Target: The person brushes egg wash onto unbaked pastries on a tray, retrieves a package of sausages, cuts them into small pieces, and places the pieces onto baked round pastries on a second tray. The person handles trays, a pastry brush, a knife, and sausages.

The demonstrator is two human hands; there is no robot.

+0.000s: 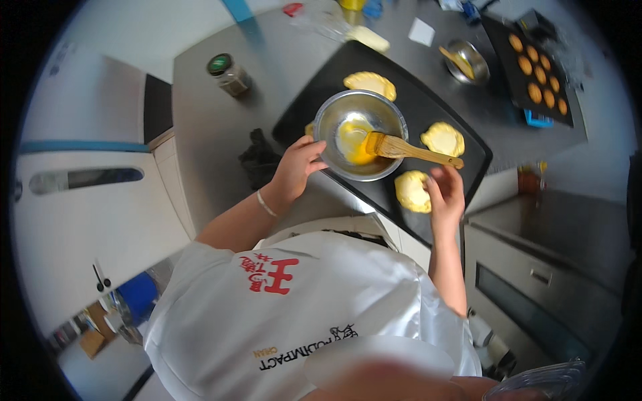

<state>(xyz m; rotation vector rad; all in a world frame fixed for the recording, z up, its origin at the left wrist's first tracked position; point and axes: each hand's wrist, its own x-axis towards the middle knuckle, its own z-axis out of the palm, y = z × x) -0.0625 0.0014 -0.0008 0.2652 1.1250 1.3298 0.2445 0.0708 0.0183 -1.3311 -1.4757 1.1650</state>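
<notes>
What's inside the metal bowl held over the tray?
Inside the metal bowl: some yellow liquid and the bristles of a wooden-handled brush. Whatever lies directly beneath the bristles is hidden.

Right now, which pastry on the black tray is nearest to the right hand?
The lowest pastry in the picture, beside the right hand; the other visible ones appear higher, farther away.

Steel worktable point(200, 127), its edge curved by the lens. Clock positions run from the view's centre. A large black baking tray point(428, 100) lies at one o'clock. A green-lidded glass jar point(231, 77) stands at eleven; a crumpled black cloth or bag point(257, 157) lies at ten. Beyond the tray, towards one, are a white paper square point(421, 31) and a small steel bowl point(477, 55).
</notes>
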